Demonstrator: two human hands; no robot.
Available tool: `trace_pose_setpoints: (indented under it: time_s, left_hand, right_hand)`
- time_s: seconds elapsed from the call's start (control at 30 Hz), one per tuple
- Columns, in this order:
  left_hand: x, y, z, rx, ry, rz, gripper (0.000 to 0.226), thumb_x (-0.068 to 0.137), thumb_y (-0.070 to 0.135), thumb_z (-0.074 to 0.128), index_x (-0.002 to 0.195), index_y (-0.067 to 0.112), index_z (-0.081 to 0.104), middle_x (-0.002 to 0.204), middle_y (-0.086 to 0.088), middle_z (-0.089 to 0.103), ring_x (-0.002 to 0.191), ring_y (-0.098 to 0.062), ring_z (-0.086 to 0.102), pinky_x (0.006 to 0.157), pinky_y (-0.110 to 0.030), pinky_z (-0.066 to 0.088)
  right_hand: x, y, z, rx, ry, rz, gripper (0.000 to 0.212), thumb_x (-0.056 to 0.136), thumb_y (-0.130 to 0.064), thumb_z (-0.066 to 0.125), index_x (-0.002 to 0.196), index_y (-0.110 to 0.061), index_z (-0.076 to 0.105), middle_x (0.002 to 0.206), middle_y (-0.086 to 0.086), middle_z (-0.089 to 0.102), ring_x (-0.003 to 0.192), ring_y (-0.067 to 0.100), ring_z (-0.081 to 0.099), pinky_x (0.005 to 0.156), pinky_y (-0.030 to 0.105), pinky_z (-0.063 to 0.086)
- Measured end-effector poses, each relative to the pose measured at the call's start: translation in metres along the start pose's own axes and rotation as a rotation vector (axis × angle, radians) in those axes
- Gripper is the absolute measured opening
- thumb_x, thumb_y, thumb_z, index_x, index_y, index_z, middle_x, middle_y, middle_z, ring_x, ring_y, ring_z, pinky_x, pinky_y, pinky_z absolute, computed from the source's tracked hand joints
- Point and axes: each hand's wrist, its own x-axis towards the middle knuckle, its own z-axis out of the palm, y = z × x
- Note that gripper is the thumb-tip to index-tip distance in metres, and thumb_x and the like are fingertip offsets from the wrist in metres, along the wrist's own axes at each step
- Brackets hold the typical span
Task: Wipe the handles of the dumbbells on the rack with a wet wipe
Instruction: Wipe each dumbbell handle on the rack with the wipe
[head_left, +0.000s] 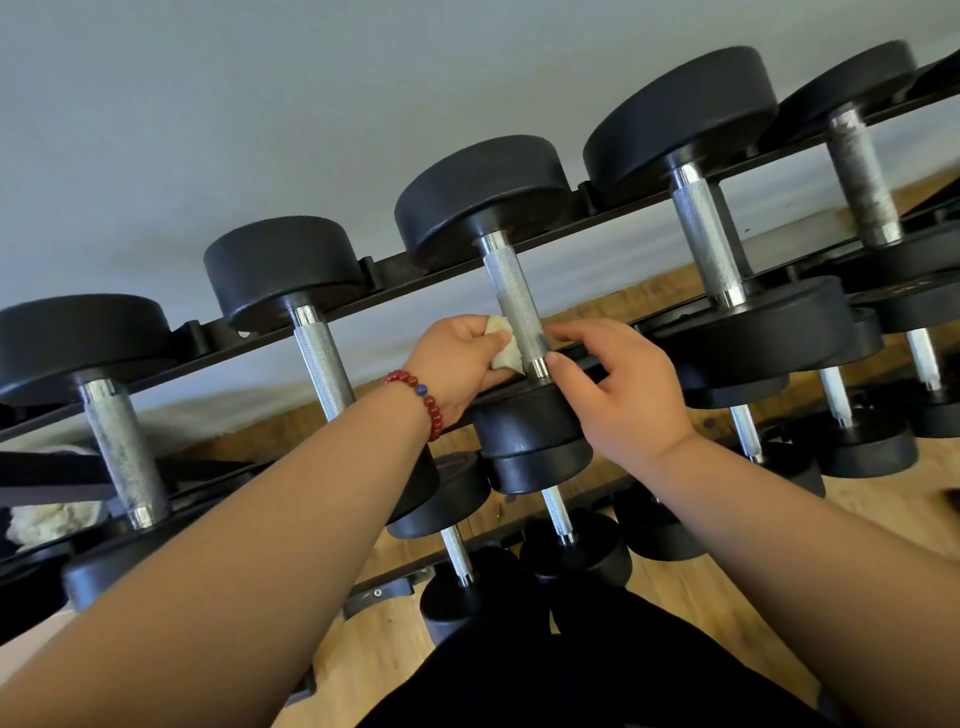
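Several black dumbbells lie across the top tier of a black rack (395, 270). The middle dumbbell has a knurled silver handle (514, 296). My left hand (457, 364), with a red bead bracelet on the wrist, grips a crumpled whitish wet wipe (501, 345) and holds it against the left side of that handle's lower end. My right hand (618, 384) lies on the handle's right side with relaxed fingers; its thumb touches the shiny collar at the bottom, and it holds nothing.
Neighbouring handles flank the middle one: a clean one (324, 364) and a corroded one (122, 447) to the left, a clean one (706, 239) and a stained one (860, 176) to the right. Smaller dumbbells sit on lower tiers. A pale cloth (52, 519) lies at far left. Wooden floor below.
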Motion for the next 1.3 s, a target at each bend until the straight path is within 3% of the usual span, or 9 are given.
trace_pose_setpoints:
  time_s: [0.13, 0.27, 0.47, 0.63, 0.8, 0.9, 1.13, 1.3]
  left_hand:
    - [0.002, -0.006, -0.010, 0.078, 0.091, -0.019, 0.018, 0.097, 0.006, 0.051, 0.089, 0.014, 0.065, 0.103, -0.014, 0.069, 0.095, -0.023, 0.068, 0.078, -0.030, 0.059]
    - [0.004, -0.012, -0.023, 0.349, 0.174, 0.018, 0.018, 0.095, 0.016, 0.058, 0.083, 0.027, 0.066, 0.102, -0.009, 0.071, 0.101, -0.026, 0.067, 0.092, -0.041, 0.054]
    - [0.004, -0.006, -0.006, 0.203, 0.015, -0.018, 0.019, 0.098, 0.008, 0.049, 0.106, 0.008, 0.066, 0.111, -0.016, 0.068, 0.103, -0.026, 0.067, 0.092, -0.039, 0.055]
    - [-0.005, -0.001, -0.007, -0.011, -0.111, -0.045, 0.027, 0.098, -0.005, 0.039, 0.116, -0.004, 0.059, 0.106, -0.015, 0.068, 0.094, -0.020, 0.068, 0.079, -0.025, 0.058]
    - [-0.001, 0.000, -0.002, 0.107, -0.089, -0.021, 0.020, 0.097, 0.001, 0.047, 0.102, 0.007, 0.066, 0.110, -0.016, 0.068, 0.102, -0.023, 0.067, 0.090, -0.033, 0.055]
    - [-0.003, -0.005, -0.005, 0.121, -0.085, -0.012, 0.019, 0.096, 0.000, 0.050, 0.098, 0.009, 0.067, 0.109, -0.016, 0.069, 0.105, -0.025, 0.067, 0.092, -0.034, 0.054]
    - [0.003, -0.003, -0.007, -0.001, -0.116, -0.022, 0.025, 0.097, -0.001, 0.047, 0.119, -0.004, 0.060, 0.108, -0.014, 0.068, 0.097, -0.020, 0.068, 0.082, -0.027, 0.057]
    - [0.000, -0.006, -0.010, -0.005, -0.134, -0.042, 0.023, 0.095, -0.003, 0.049, 0.115, -0.004, 0.061, 0.113, -0.019, 0.067, 0.102, -0.025, 0.067, 0.087, -0.031, 0.056]
  right_hand:
    - [-0.001, -0.002, -0.002, 0.009, -0.011, 0.013, 0.035, 0.087, -0.034, 0.056, 0.113, -0.016, 0.069, 0.106, -0.008, 0.066, 0.102, 0.004, 0.054, 0.088, 0.013, 0.039]
    - [-0.001, -0.002, -0.003, 0.012, -0.016, 0.022, 0.035, 0.087, -0.036, 0.055, 0.113, -0.017, 0.069, 0.104, -0.013, 0.063, 0.100, -0.001, 0.052, 0.083, 0.001, 0.033]
    - [-0.001, 0.001, 0.000, 0.005, 0.002, 0.004, 0.035, 0.087, -0.035, 0.056, 0.111, -0.015, 0.070, 0.105, -0.005, 0.067, 0.099, 0.001, 0.053, 0.084, -0.002, 0.031]
    - [-0.001, 0.002, 0.001, 0.014, 0.007, -0.007, 0.037, 0.087, -0.038, 0.053, 0.110, -0.014, 0.071, 0.104, -0.005, 0.068, 0.098, 0.002, 0.055, 0.084, -0.001, 0.033]
    - [-0.001, 0.003, 0.001, 0.023, 0.005, -0.036, 0.043, 0.086, -0.042, 0.048, 0.108, -0.014, 0.071, 0.102, -0.006, 0.069, 0.097, 0.003, 0.058, 0.085, 0.008, 0.039]
    - [-0.001, 0.004, 0.001, 0.025, 0.007, -0.053, 0.041, 0.087, -0.040, 0.049, 0.107, -0.013, 0.071, 0.101, -0.004, 0.069, 0.096, 0.003, 0.057, 0.085, 0.005, 0.038]
    - [0.000, 0.005, 0.000, 0.015, -0.013, -0.065, 0.042, 0.086, -0.041, 0.049, 0.109, -0.013, 0.070, 0.103, -0.004, 0.069, 0.098, 0.002, 0.056, 0.086, 0.004, 0.036]
    - [0.000, 0.006, 0.000, 0.015, -0.007, -0.062, 0.041, 0.087, -0.041, 0.049, 0.109, -0.014, 0.070, 0.103, -0.004, 0.069, 0.099, 0.003, 0.057, 0.087, 0.010, 0.039]
